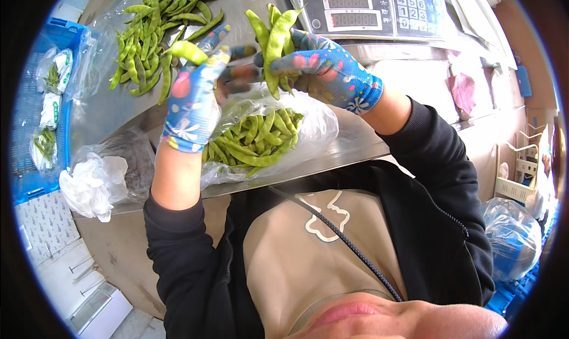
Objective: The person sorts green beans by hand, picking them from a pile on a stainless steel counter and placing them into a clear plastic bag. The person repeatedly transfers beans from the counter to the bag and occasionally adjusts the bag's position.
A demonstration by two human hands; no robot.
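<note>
My left hand (195, 94), in a blue patterned glove with dark fingertips, has its fingers spread. One broad green bean pod (189, 51) sticks out between its thumb and fingers. My right hand (326, 70), gloved alike, grips a small bunch of green bean pods (278, 41) upright. A loose pile of bean pods (144, 45) lies beyond my left hand, partly on clear plastic. Below both hands, an open clear plastic bag (318, 121) holds more bean pods (258, 136) near the table's front edge.
A digital scale (355, 10) with lit red displays stands at the back right of the metal table (355, 148). Crumpled white plastic (100, 181) lies at the front left corner. Bagged green vegetables (51, 112) sit in a blue crate (26, 161). A pink cloth (462, 92) is at right.
</note>
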